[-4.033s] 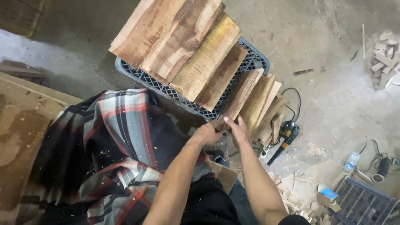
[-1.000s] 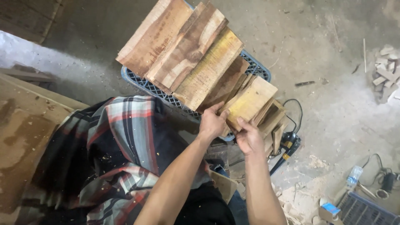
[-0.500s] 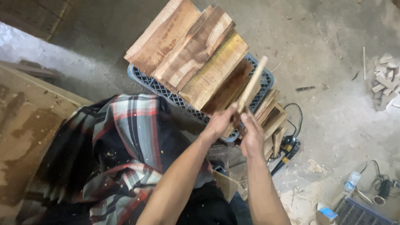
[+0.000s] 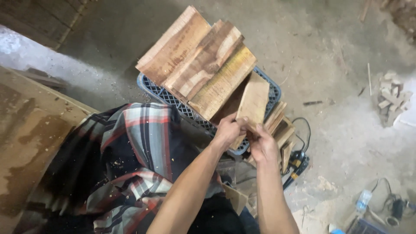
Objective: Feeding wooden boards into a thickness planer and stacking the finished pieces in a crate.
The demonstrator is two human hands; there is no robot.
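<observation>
Both my hands grip the near end of a short pale wooden board (image 4: 253, 102). My left hand (image 4: 228, 129) holds its left edge and my right hand (image 4: 261, 143) holds it from below on the right. The board is tilted over a dark plastic crate (image 4: 160, 91) stacked with several rough brown wood slabs (image 4: 197, 60). More thin boards (image 4: 281, 128) stand on edge just right of the crate, beside my right hand.
A plaid cloth (image 4: 125, 160) covers my lap at lower left. A wooden panel (image 4: 26, 143) lies at far left. A power tool with a cable (image 4: 297, 167) rests on the dusty concrete floor, a plastic bottle (image 4: 363, 200) at lower right, small wood blocks (image 4: 390, 97) at right.
The board was pulled from the upright stack beside the crate, turned on edge half a second ago, and now shows its flat face over the crate. Both hands stayed on it.
</observation>
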